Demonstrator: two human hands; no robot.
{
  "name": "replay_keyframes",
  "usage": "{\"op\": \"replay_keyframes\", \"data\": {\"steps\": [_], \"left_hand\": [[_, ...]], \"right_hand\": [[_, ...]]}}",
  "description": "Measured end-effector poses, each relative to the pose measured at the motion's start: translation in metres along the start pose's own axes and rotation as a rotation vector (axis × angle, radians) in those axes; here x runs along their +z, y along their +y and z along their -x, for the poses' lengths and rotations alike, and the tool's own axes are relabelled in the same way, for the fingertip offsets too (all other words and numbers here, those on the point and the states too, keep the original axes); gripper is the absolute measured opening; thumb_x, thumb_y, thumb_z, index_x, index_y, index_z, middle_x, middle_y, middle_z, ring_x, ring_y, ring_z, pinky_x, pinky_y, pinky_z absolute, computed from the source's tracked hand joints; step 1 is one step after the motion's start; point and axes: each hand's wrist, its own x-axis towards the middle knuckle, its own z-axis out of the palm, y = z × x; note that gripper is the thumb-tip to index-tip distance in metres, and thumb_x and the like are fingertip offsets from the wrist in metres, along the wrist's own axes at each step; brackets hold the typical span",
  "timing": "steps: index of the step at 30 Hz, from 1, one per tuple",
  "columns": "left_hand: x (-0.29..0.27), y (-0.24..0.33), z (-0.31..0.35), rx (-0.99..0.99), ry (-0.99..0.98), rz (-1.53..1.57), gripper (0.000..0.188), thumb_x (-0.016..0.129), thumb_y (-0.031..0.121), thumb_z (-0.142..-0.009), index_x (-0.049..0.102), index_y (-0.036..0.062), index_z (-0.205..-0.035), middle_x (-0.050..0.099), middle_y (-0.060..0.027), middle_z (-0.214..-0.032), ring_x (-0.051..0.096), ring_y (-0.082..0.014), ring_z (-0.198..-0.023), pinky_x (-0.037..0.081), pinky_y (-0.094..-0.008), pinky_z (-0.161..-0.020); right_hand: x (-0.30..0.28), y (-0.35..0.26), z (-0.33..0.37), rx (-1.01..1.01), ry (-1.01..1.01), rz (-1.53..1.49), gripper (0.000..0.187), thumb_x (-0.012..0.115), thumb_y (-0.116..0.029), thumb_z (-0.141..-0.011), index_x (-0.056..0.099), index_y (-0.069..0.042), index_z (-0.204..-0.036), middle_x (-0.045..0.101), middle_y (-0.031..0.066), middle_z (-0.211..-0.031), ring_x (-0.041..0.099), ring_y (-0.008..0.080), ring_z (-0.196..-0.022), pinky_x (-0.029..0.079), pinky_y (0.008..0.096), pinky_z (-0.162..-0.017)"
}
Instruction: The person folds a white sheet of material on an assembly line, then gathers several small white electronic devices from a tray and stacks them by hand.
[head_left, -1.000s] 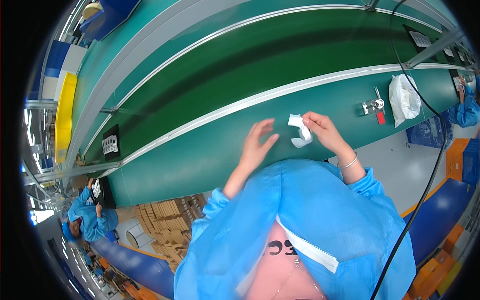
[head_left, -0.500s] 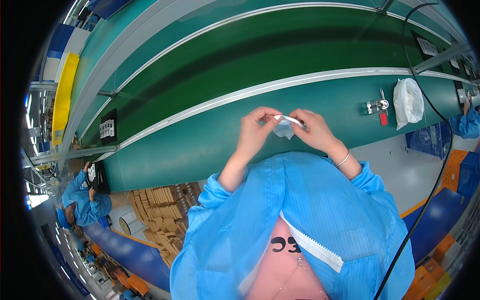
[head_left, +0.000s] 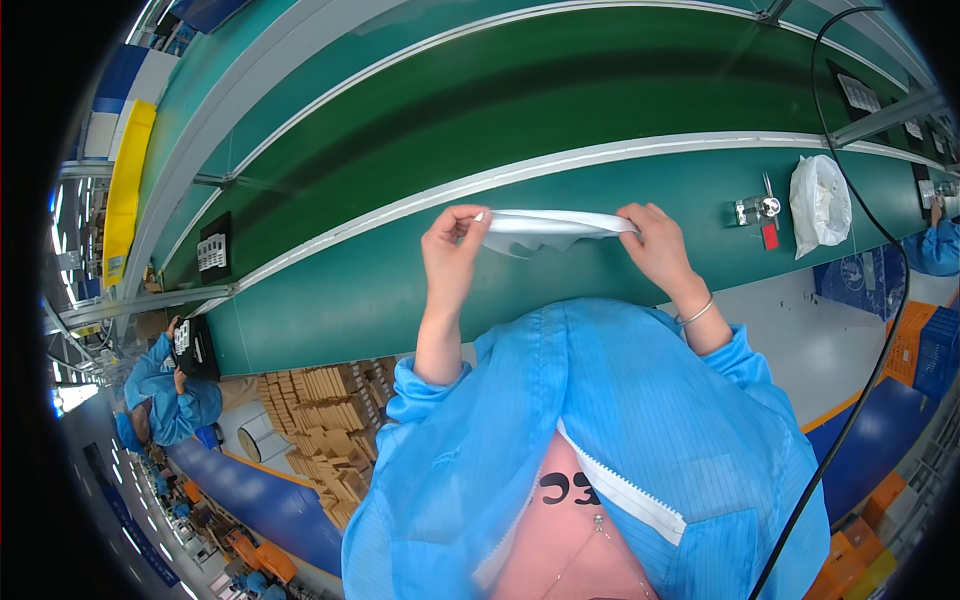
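Across the middle of the frame, a green bench (head_left: 340,310) is overhung by a thin white sheet (head_left: 550,222), held at centre. One end is pinched in the grip of the left hand (head_left: 452,248), the other in that of the right hand (head_left: 657,246). It might be torn by uneven pulling, or dropped through a loosened pinch.

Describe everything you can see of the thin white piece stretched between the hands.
The thin white piece looks like soft film or fabric. It spans sideways, roughly level, with a brighter, folded-looking upper band and a thinner, wavy, see-through lower edge. The left hand pinches one end, the right hand the other. It shows against the green worktop; exact material is unclear.
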Motion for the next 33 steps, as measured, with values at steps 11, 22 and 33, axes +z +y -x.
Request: {"op": "replay_keyframes", "data": {"steps": [11, 22, 33], "left_hand": [[-0.023, -0.038, -0.044, -0.074, 0.073, -0.064, 0.017, 0.067, 0.015, -0.087, 0.071, 0.0009, -0.097, 0.064, -0.0047, -0.098, 0.059, -0.0104, -0.088, 0.044, -0.0223, -0.082], [-0.034, -0.062, -0.011, 0.044, 0.021, -0.196, 0.015, 0.066, 0.016, -0.086, 0.072, 0.0043, -0.094, 0.068, -0.0056, -0.094, 0.059, -0.015, -0.093, 0.043, -0.0278, -0.087], [-0.021, -0.175, 0.098, 0.141, -0.116, -0.77, 0.015, 0.07, 0.017, -0.077, 0.076, 0.0196, -0.091, 0.057, 0.001, -0.085, 0.048, -0.0205, -0.092, 0.037, -0.0334, -0.084]], "right_hand": [[0.003, 0.02, -0.053, 0.042, 0.093, -0.261, 0.011, 0.058, -0.004, -0.084, 0.063, -0.005, -0.094, 0.061, 0.0085, -0.103, 0.061, 0.0201, -0.079, 0.048, 0.0284, -0.069], [0.01, 0.031, -0.028, 0.043, 0.085, -0.262, 0.015, 0.062, -0.004, -0.084, 0.07, -0.008, -0.096, 0.059, 0.0066, -0.109, 0.06, 0.0173, -0.08, 0.049, 0.0265, -0.071], [0.081, 0.096, 0.075, 0.051, -0.082, -0.02, 0.016, 0.065, -0.006, -0.079, 0.069, -0.012, -0.094, 0.056, 0.0059, -0.111, 0.058, 0.0199, -0.082, 0.049, 0.0314, -0.072]]}}
